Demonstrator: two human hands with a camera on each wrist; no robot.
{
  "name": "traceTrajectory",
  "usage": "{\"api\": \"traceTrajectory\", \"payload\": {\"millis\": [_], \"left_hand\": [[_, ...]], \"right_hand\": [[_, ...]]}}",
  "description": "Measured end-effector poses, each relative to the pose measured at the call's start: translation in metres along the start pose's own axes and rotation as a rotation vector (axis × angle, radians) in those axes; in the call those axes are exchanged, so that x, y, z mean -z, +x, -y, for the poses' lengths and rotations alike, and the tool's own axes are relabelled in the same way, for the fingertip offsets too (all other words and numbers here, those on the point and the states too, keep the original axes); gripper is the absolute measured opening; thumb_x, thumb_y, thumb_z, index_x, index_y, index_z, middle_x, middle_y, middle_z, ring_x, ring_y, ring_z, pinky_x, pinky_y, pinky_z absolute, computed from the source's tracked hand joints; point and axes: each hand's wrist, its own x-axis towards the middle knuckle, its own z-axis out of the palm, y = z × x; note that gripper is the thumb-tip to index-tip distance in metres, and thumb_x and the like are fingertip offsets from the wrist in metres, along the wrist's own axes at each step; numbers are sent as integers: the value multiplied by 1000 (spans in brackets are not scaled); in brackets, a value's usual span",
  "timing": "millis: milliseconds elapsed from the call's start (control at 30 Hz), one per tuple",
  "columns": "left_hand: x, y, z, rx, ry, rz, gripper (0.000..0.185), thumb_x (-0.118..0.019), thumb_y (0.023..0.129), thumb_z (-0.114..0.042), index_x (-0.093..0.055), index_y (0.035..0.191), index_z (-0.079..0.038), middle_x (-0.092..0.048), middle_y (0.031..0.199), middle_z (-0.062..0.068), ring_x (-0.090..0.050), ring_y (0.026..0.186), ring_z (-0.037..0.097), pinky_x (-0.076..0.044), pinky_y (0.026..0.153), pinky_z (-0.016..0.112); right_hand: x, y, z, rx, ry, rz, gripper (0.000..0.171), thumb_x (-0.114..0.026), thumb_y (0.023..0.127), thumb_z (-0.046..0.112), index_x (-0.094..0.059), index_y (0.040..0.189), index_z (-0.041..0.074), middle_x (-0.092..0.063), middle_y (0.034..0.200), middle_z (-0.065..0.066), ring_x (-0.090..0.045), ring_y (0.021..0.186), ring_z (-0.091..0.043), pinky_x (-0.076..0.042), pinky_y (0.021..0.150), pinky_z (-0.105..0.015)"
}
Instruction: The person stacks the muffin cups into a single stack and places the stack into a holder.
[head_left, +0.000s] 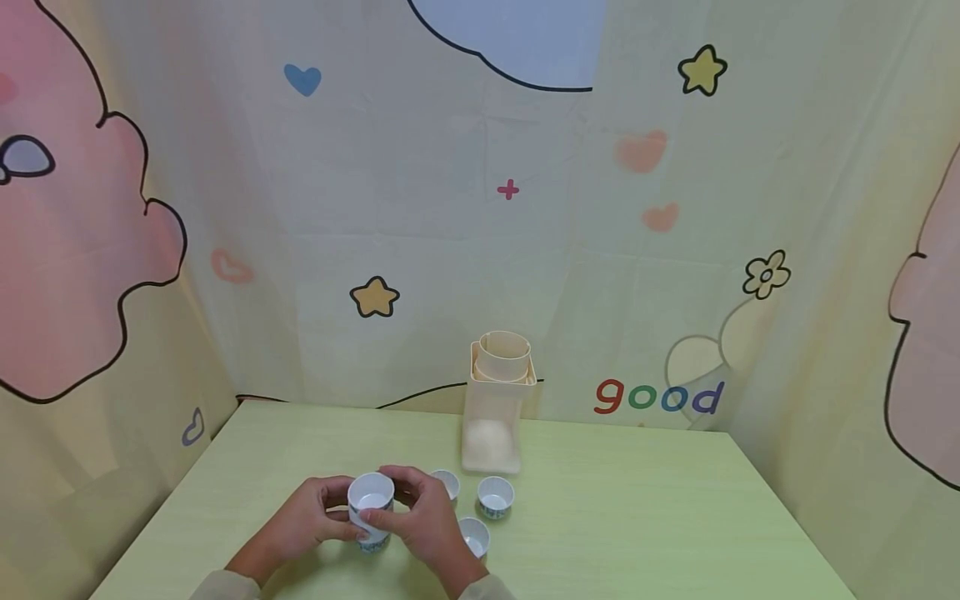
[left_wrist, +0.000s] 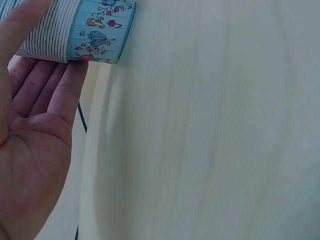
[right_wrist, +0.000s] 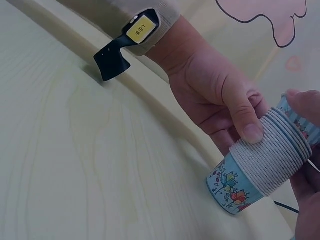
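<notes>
White ridged rims of a stack of paper cups (right_wrist: 260, 167) sit between both sets of fingers: in the right wrist view the left hand (right_wrist: 215, 95) curls its thumb over the ridges, while the right hand (right_wrist: 307, 150) at the right edge of the frame closes on the stack from the other side. Only this view and the left wrist view show the blue band with painted birds and flowers on the bottom cup; the left wrist view, upper left of the frame, shows the left fingers (left_wrist: 60, 95) lying nearly straight under that band. From the head view the stack appears as a single open cup mouth, low and left of centre, held just above the pale green tabletop (head_left: 637, 517). Three small cups (head_left: 495, 497) stand on it just right of the hands. Behind them, at centre frame, a cream dispenser (head_left: 495, 408) stands against the cartoon backdrop (head_left: 660, 396).
</notes>
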Motion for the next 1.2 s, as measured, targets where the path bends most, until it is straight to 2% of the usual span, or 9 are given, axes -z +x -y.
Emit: {"api": "traceTrajectory", "payload": {"millis": [267,433,733,1200], "left_hand": [[0,-1,1,-4,-14,8,64,-88,80,-9,-58,133,11,-67,128,21,-70,108,7,-61,91,26],[-1,-1,1,-21,-8,11,63,-88,80,-10,-59,132,11,-67,127,22,-70,108,6,-60,92,26],[-1,-2,0,-25,-9,9,63,-88,80,-10,-59,132,10,-65,129,25,-69,109,7,-60,92,26],[0,0,3,-27,9,5,61,-89,80,-11,-61,130,9,-65,129,26,-69,108,7,-60,93,26]], "right_hand": [[-1,-2,0,14,-1,2,49,-88,80,11,-69,125,5,-73,122,-9,-68,117,-21,-53,103,-22],[-2,-1,-4,13,-33,1,50,-89,79,11,-69,124,5,-74,121,-8,-69,115,-19,-54,101,-22],[0,-2,-8,-10,-65,10,57,-89,79,15,-66,128,-2,-73,121,-8,-68,113,-14,-53,100,-19],[1,-1,-4,-39,-125,14,54,-90,79,15,-69,126,1,-74,119,-8,-71,111,-18,-59,98,-30]]}}
